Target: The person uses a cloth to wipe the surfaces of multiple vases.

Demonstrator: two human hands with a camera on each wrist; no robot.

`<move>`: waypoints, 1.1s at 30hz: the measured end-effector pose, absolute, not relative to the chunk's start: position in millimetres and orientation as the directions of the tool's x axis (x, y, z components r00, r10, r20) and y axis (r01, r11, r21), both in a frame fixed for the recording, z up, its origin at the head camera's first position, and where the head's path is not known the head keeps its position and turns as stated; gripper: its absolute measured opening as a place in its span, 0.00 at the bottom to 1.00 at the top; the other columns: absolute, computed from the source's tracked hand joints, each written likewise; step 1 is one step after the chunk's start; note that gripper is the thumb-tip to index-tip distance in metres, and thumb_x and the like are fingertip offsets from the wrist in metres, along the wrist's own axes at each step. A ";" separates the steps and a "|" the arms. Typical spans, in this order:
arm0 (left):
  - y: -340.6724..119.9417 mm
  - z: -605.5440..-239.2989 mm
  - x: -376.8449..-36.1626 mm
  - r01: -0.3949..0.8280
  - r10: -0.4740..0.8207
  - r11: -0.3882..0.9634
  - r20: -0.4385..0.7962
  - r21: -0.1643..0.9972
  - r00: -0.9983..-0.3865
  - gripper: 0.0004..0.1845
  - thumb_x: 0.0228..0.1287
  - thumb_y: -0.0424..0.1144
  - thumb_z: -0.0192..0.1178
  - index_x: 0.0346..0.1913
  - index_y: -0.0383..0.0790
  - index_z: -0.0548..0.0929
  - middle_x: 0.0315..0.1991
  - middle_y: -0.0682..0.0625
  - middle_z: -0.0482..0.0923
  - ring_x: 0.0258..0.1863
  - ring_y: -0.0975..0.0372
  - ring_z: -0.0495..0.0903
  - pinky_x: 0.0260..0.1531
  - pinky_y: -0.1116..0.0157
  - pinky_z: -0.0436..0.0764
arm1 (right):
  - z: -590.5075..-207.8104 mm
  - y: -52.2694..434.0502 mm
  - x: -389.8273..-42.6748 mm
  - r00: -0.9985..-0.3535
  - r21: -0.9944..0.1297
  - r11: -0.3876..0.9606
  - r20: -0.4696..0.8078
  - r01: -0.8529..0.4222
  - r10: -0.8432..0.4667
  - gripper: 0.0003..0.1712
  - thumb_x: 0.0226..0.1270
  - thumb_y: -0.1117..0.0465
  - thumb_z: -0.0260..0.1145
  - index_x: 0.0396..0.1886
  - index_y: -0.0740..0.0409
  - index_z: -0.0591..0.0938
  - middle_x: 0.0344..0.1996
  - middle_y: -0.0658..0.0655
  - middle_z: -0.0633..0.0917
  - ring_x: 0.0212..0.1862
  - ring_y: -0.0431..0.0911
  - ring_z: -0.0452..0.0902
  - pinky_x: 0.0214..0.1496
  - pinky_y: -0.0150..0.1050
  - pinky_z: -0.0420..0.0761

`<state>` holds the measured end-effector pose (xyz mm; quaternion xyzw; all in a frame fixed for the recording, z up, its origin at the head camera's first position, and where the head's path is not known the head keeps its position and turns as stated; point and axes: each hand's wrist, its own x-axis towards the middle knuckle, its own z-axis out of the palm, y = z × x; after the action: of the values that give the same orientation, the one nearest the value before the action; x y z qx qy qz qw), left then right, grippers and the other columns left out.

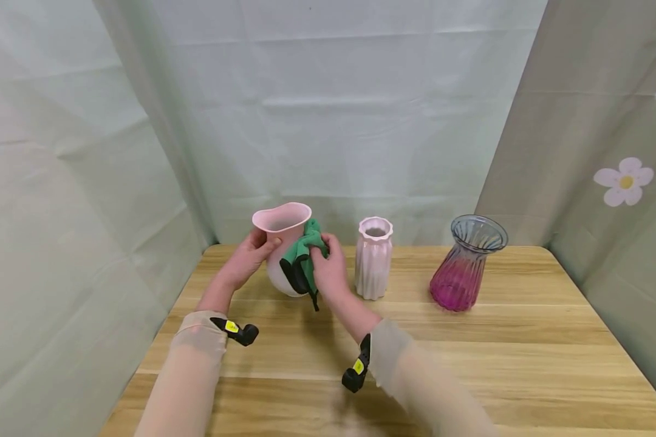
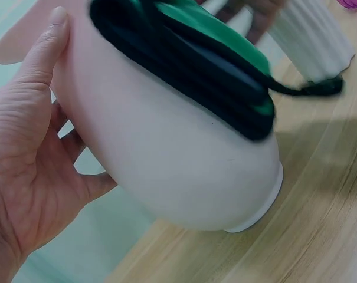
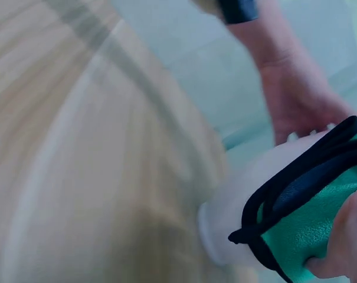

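A vase (image 1: 276,273) with a wavy rim fades from pink at the top to white at its rounded base. My left hand (image 1: 249,258) grips it by the neck, the thumb on the near side and the fingers behind. My right hand (image 1: 330,267) holds a green cloth (image 1: 308,240) with black edging against the vase's right side. In the left wrist view, the cloth (image 2: 225,29) covers part of the vase's body (image 2: 166,147). Whether the vase's foot touches the table cannot be told.
A pale pink ribbed vase (image 1: 373,267) stands just right of my right hand. Farther right is a flared glass vase (image 1: 459,279), magenta below and blue-grey above. Curtains (image 1: 339,121) enclose the back and sides of the wooden table (image 1: 525,352).
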<state>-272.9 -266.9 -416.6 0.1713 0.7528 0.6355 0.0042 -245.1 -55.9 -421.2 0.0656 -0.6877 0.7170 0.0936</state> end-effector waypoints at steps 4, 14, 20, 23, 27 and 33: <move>-267.2 -415.7 -271.7 0.249 0.261 0.160 0.202 0.955 -0.944 0.29 0.80 0.40 0.55 0.77 0.46 0.60 0.72 0.44 0.64 0.67 0.56 0.66 0.60 0.69 0.73 | -400.6 -57.4 -246.8 -0.975 -0.971 -0.089 0.216 -0.220 0.060 0.12 0.77 0.62 0.62 0.55 0.57 0.79 0.50 0.54 0.81 0.54 0.47 0.74 0.59 0.45 0.76; -266.8 -415.2 -270.3 0.236 0.263 0.180 0.185 0.955 -0.947 0.30 0.80 0.42 0.54 0.78 0.47 0.59 0.74 0.45 0.63 0.70 0.56 0.63 0.64 0.65 0.70 | -397.1 -59.6 -252.0 -0.974 -0.976 -0.035 0.213 -0.217 0.081 0.14 0.76 0.61 0.63 0.57 0.56 0.79 0.52 0.53 0.82 0.56 0.47 0.75 0.59 0.45 0.77; -267.6 -414.0 -269.6 0.238 0.264 0.187 0.184 0.953 -0.947 0.29 0.80 0.42 0.54 0.78 0.47 0.59 0.73 0.44 0.63 0.70 0.56 0.64 0.63 0.68 0.70 | -402.9 -59.2 -255.2 -0.964 -0.965 0.017 0.262 -0.262 0.042 0.12 0.75 0.63 0.62 0.54 0.59 0.80 0.51 0.55 0.82 0.56 0.49 0.75 0.61 0.46 0.77; -267.4 -413.6 -269.2 0.235 0.264 0.188 0.182 0.954 -0.947 0.29 0.80 0.42 0.54 0.78 0.46 0.59 0.73 0.44 0.63 0.69 0.56 0.64 0.62 0.69 0.70 | -410.3 -56.0 -254.9 -0.957 -0.956 0.052 0.290 -0.288 0.017 0.11 0.74 0.65 0.62 0.53 0.62 0.79 0.51 0.58 0.81 0.55 0.50 0.74 0.60 0.46 0.76; -267.8 -413.8 -269.6 0.240 0.273 0.174 0.187 0.955 -0.943 0.30 0.80 0.40 0.54 0.78 0.46 0.58 0.74 0.45 0.62 0.70 0.57 0.64 0.62 0.70 0.70 | -424.8 -51.5 -252.4 -0.957 -0.953 0.097 0.289 -0.288 -0.005 0.10 0.75 0.65 0.60 0.52 0.62 0.78 0.52 0.58 0.78 0.57 0.49 0.72 0.62 0.47 0.74; -267.4 -413.0 -270.1 0.240 0.278 0.181 0.184 0.954 -0.943 0.30 0.81 0.40 0.54 0.79 0.47 0.58 0.75 0.46 0.60 0.70 0.57 0.63 0.63 0.70 0.69 | -452.6 -48.3 -246.7 -0.976 -0.971 0.104 0.219 -0.217 0.011 0.11 0.77 0.65 0.56 0.55 0.63 0.74 0.57 0.60 0.76 0.63 0.51 0.70 0.68 0.49 0.71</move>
<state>-270.1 -267.4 -413.0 0.1687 0.7683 0.6173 0.0155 -246.7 -48.3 -452.6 0.0698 -0.7381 0.6655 0.0856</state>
